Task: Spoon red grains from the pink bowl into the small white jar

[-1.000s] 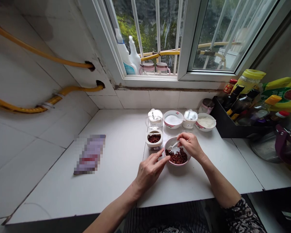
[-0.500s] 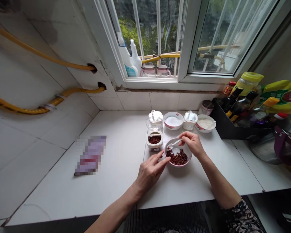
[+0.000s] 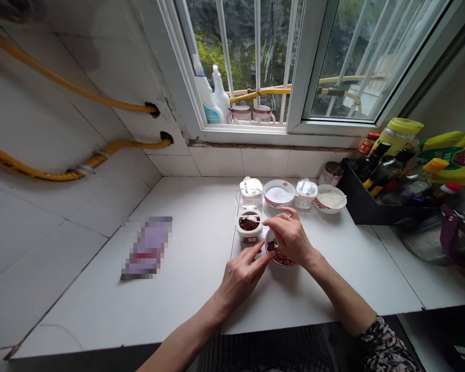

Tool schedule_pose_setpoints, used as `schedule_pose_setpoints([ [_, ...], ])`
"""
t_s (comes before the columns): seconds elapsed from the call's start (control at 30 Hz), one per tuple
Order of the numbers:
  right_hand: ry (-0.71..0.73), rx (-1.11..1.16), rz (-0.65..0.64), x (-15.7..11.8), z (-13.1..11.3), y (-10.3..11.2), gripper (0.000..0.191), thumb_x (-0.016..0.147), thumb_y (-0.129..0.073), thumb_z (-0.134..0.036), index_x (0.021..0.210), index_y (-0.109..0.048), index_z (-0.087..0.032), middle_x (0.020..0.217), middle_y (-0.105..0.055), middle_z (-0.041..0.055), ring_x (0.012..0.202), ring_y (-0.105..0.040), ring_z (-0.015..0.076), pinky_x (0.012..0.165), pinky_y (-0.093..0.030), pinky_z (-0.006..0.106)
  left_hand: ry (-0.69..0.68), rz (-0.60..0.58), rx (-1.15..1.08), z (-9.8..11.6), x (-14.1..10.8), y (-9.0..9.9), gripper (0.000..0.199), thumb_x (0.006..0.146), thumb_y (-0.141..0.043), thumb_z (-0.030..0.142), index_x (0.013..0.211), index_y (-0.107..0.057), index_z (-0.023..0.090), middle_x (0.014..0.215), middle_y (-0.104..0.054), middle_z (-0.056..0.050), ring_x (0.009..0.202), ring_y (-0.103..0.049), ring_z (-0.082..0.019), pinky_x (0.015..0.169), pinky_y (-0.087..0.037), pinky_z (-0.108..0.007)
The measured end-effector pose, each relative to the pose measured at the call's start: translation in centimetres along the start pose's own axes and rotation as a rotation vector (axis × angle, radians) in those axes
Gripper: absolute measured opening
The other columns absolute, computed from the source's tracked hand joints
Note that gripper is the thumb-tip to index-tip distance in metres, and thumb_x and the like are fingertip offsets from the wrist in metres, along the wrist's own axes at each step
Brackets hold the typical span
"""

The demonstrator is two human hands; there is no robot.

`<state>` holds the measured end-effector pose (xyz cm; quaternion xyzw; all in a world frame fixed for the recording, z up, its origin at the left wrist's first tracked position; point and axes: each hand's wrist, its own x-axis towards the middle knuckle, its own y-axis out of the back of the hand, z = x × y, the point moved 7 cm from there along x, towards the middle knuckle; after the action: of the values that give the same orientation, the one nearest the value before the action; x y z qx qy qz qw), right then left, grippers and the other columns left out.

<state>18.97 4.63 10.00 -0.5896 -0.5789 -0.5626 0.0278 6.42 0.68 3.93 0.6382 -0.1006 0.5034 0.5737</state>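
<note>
My left hand [image 3: 241,275] steadies a small white bowl [image 3: 285,265] with a pink rim, its thumb and fingertips at the bowl's left side. Dark reddish-brown grains [image 3: 281,255], which look like Sichuan peppercorns, lie inside. My right hand [image 3: 294,238] pinches the handle of a small white spoon [image 3: 254,220] and covers part of the bowl. The spoon's end is over the mouth of a white seasoning jar [image 3: 249,236]. More of the same grains show in that jar, whose clear and white lid [image 3: 250,190] stands open behind it.
Along the back stand a bowl of white granules [image 3: 279,194], a closed white jar [image 3: 306,193] and a bowl of pale powder [image 3: 330,199]. A black box of bottles [image 3: 366,206] and a purple-handled pot [image 3: 426,235] are at right. A blurred purple packet [image 3: 149,248] lies at left.
My right hand has moved left with the spoon, from over the bowl to the open jar. My left hand stays at the bowl. The view has shifted slightly.
</note>
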Motion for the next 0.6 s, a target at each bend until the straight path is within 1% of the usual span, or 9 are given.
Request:
schedule_pose_setpoints([
  [0.03, 0.050, -0.031, 0.007, -0.1, -0.3, 0.3, 0.026, 0.090, -0.045, -0.006, 0.097, -0.065, -0.021, 0.084, -0.077, 0.0025, 0.074, -0.067, 0.0173, 0.103, -0.038, 0.045, 0.001, 0.002, 0.002, 0.0, 0.0, 0.0, 0.024, 0.098, -0.050, 0.016, 0.111, -0.070, 0.021, 0.120, -0.069, -0.013, 0.090, -0.070, -0.018, 0.070, -0.059, -0.027],
  [0.07, 0.066, -0.040, 0.026, -0.1, -0.3, 0.7, 0.026, 0.089, -0.045, -0.006, 0.098, -0.064, -0.021, 0.084, -0.076, 0.0021, 0.074, -0.067, 0.0173, 0.103, -0.038, 0.044, 0.002, -0.002, 0.001, 0.0, 0.0, 0.0, 0.024, 0.098, -0.050, 0.016, 0.111, -0.070, 0.021, 0.120, -0.069, -0.013, 0.091, -0.070, -0.018, 0.071, -0.059, -0.027],
  [0.1, 0.053, -0.032, 0.054, -0.2, 0.0, 1.4, 0.025, 0.089, -0.046, -0.006, 0.098, -0.064, -0.021, 0.082, -0.076, 0.0014, 0.074, -0.067, 0.0171, 0.102, -0.038, 0.044, 0.003, -0.006, -0.001, 0.0, 0.0, 0.0, 0.024, 0.098, -0.051, 0.016, 0.111, -0.069, 0.021, 0.121, -0.068, -0.013, 0.092, -0.070, -0.018, 0.072, -0.059, -0.027],
  [0.2, -0.097, -0.004, 0.123, -0.6, 1.9, 3.2, 0.019, 0.088, -0.049, -0.010, 0.091, -0.064, -0.022, 0.071, -0.072, -0.0020, 0.065, -0.065, 0.0161, 0.099, -0.041, 0.041, 0.008, -0.019, -0.020, 0.0, 0.0, 0.0, 0.023, 0.097, -0.053, 0.016, 0.113, -0.069, 0.021, 0.123, -0.068, -0.013, 0.095, -0.070, -0.019, 0.074, -0.059, -0.028],
  [0.27, -0.202, -0.041, 0.085, -1.2, 3.4, 3.6, 0.017, 0.086, -0.049, -0.012, 0.082, -0.062, -0.022, 0.065, -0.069, -0.0030, 0.060, -0.062, 0.0156, 0.098, -0.042, 0.040, 0.010, -0.017, -0.032, -0.1, 0.0, 0.0, 0.023, 0.097, -0.053, 0.016, 0.113, -0.069, 0.020, 0.123, -0.068, -0.014, 0.095, -0.069, -0.019, 0.074, -0.060, -0.028],
  [0.33, -0.263, -0.091, -0.012, -1.7, 4.6, 3.2, 0.017, 0.083, -0.048, -0.013, 0.076, -0.061, -0.022, 0.063, -0.068, -0.0030, 0.057, -0.059, 0.0150, 0.099, -0.040, 0.041, 0.010, -0.017, -0.038, -0.1, 0.0, 0.1, 0.022, 0.097, -0.054, 0.017, 0.113, -0.068, 0.020, 0.123, -0.068, -0.014, 0.095, -0.070, -0.019, 0.074, -0.060, -0.028],
  [0.43, -0.301, -0.146, -0.128, -2.3, 5.4, 2.1, 0.018, 0.082, -0.046, -0.013, 0.075, -0.061, -0.021, 0.061, -0.067, -0.0023, 0.057, -0.059, 0.0148, 0.102, -0.036, 0.044, 0.009, -0.019, -0.043, -0.1, 0.0, 0.0, 0.023, 0.096, -0.054, 0.015, 0.114, -0.067, 0.020, 0.123, -0.067, -0.014, 0.093, -0.070, -0.019, 0.073, -0.060, -0.027],
  [0.5, -0.310, -0.154, -0.173, -2.6, 5.4, 1.3, 0.019, 0.083, -0.045, -0.013, 0.076, -0.061, -0.020, 0.062, -0.067, -0.0013, 0.059, -0.059, 0.0148, 0.103, -0.035, 0.044, 0.009, -0.018, -0.052, -0.1, 0.0, 0.0, 0.025, 0.096, -0.054, 0.014, 0.116, -0.067, 0.020, 0.124, -0.067, -0.014, 0.094, -0.070, -0.018, 0.073, -0.060, -0.027],
  [0.6, -0.336, -0.097, -0.210, -2.8, 5.3, 0.3, 0.019, 0.082, -0.045, -0.012, 0.077, -0.061, -0.021, 0.064, -0.069, -0.0015, 0.060, -0.060, 0.0144, 0.104, -0.035, 0.043, 0.012, -0.022, -0.058, -0.2, -0.1, 0.0, 0.029, 0.096, -0.054, 0.014, 0.120, -0.066, 0.022, 0.124, -0.067, -0.013, 0.096, -0.070, -0.018, 0.075, -0.060, -0.027],
])
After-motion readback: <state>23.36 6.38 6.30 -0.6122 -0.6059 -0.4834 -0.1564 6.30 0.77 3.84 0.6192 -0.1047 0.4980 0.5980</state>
